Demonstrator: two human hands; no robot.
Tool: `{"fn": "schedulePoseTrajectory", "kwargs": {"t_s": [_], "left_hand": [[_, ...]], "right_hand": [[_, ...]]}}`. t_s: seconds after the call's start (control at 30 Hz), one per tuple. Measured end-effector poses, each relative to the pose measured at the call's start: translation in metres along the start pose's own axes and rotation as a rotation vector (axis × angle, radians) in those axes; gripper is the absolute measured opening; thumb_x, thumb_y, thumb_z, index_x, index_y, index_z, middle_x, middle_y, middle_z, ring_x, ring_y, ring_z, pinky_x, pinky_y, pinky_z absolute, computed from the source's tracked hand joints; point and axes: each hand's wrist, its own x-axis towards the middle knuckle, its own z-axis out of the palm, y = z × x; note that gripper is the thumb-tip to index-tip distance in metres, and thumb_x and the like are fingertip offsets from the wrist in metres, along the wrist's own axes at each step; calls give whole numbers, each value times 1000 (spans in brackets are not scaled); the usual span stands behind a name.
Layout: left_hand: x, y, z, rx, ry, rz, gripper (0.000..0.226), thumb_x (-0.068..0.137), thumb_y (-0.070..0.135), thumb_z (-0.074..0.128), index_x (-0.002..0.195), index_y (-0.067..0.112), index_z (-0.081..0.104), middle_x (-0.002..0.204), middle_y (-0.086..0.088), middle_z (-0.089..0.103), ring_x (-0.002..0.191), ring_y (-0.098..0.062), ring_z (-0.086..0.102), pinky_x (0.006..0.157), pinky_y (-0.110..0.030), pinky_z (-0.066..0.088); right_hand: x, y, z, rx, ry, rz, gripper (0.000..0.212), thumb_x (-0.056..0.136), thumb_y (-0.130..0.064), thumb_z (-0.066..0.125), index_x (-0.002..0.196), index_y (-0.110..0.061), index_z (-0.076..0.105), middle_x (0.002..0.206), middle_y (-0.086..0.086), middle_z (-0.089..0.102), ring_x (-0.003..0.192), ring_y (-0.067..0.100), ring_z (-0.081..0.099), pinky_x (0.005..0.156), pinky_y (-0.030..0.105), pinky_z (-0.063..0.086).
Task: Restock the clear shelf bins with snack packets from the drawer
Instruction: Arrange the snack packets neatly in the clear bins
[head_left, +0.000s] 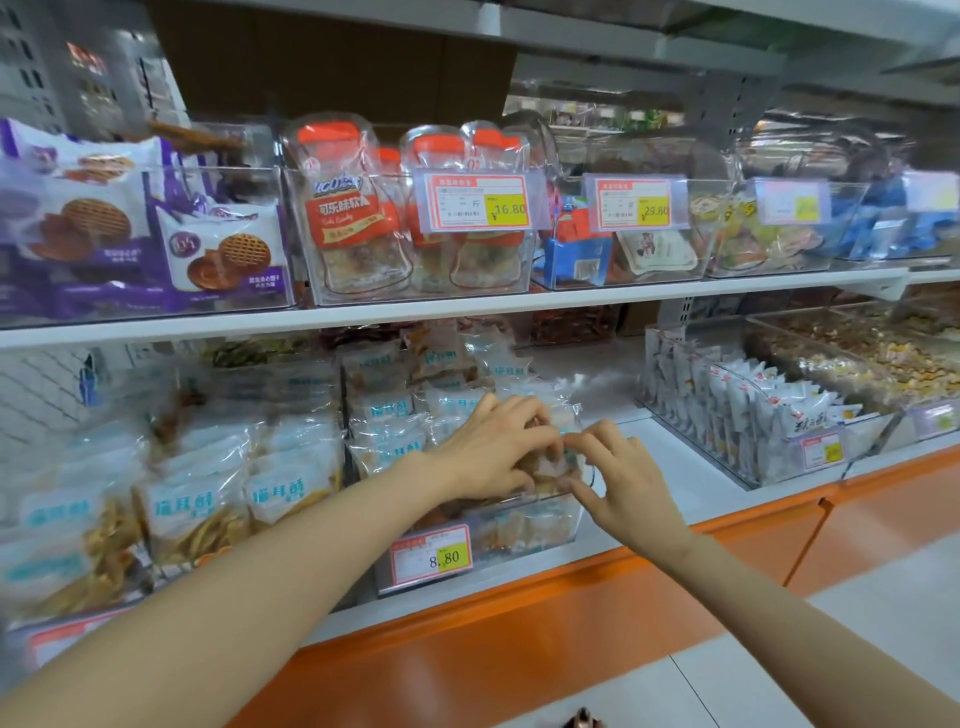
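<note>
A big white shelf (467, 312) is running across the whole view, and a long orange front (519, 623) is sitting under the lower board. On the top board, clear boxes are standing in a row. One is holding purple cookie packets (93, 228), and the next is holding candy bags with orange tops (343, 218).

On the lower board, a clear bin (535, 525) is sitting in the middle, and it is holding many see-through snack bags with blue writing. To its left, more of these blue-lettered bags (197, 514) are piling up. To its right, past a bare gap, white packets (779, 415) are standing in a neat line in another clear box.

Both arms are reaching out to the middle bin. The left hand (488, 452) is lying on top of a snack packet (556, 467) at the front of the bin, with its fingers bending down around it. The right hand (628, 483) is pinching the same packet's right side between thumb and first finger, and its other fingers are curling.

A small price tag (431, 556) reading 8.80 is hanging on the bin's front wall.
</note>
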Motion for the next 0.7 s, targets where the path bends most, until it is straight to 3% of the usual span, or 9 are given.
{"fn": "schedulePoseTrajectory", "kwargs": {"t_s": [0.13,0.23,0.3,0.37,0.47,0.53,0.63,0.7], "left_hand": [[-15,0,-9,-160,282,-14,21,83,25,63,102,17,61,116,1,52,111,-13,42,95,-33,31],[-24,-18,-23,-154,384,-283,21,89,29,56,105,18,61,114,3,55,111,-15,44,95,-32,28],[-29,-41,-36,-53,302,-578,28,93,33,53,115,16,57,116,-3,58,112,-22,49,95,-34,33],[-36,-67,-46,58,145,-764,38,94,38,50,121,12,53,119,-11,60,110,-28,54,89,-35,42],[-54,-97,-53,103,-30,-786,41,92,37,54,126,14,49,133,-13,50,119,-30,49,95,-34,41],[-62,-111,-53,66,-73,-767,41,91,33,57,127,16,49,135,-9,49,120,-27,48,96,-31,40],[-62,-126,-51,-43,-101,-763,37,89,28,61,123,16,53,129,-5,54,116,-23,52,97,-29,41],[-58,-135,-50,-89,-152,-760,34,88,25,62,121,16,55,126,-6,57,113,-23,54,98,-31,42]], "right_hand": [[2,-4,-7,-16,35,-1,21,87,-34,49,104,-23,55,87,-4,53,69,18,52,64,27,31],[27,-10,-18,36,81,26,25,90,-32,47,100,-15,63,87,-1,55,75,18,54,69,30,36],[58,-15,-17,105,-30,17,36,91,-39,45,103,-13,66,93,2,59,87,20,56,75,30,39],[95,-20,-8,168,-210,36,44,90,-47,47,112,-13,66,105,6,63,99,21,56,83,30,39],[148,-29,22,172,-346,152,41,92,-38,56,126,-14,59,128,8,59,119,24,52,96,30,39],[180,-34,50,248,-390,311,43,91,-34,57,129,-13,55,132,8,56,122,26,51,102,32,40],[212,-40,79,195,-419,453,88,77,-72,51,145,-20,35,147,5,41,134,25,38,111,34,30],[221,-38,92,233,-446,477,96,73,-70,60,148,-21,25,152,3,31,139,23,30,112,32,24]]}}
